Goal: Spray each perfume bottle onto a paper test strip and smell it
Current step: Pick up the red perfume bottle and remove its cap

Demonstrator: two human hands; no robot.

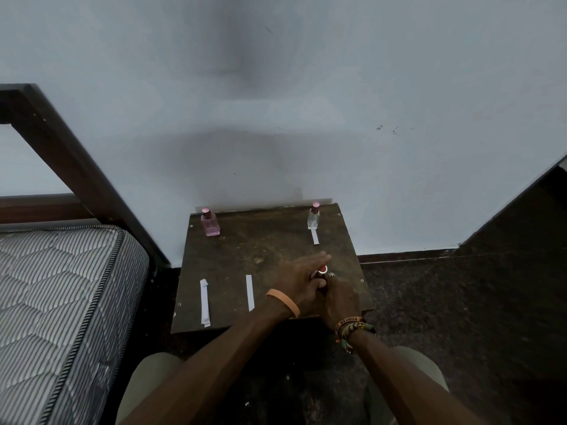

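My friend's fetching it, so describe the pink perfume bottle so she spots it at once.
On the small dark table against the wall, the pink perfume bottle stands at the far left corner, nearest the mattress. Unlike the clear bottle far right, its glass is pink.

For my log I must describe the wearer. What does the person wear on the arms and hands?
No sleeves show; the left forearm and right forearm are bare. The left hand has one plain peach-orange wristband at the wrist. The right hand has stacked bracelets: an orange band with dark lettering, plus multicoloured beads. A small ring sits on a finger, seemingly the right hand's.
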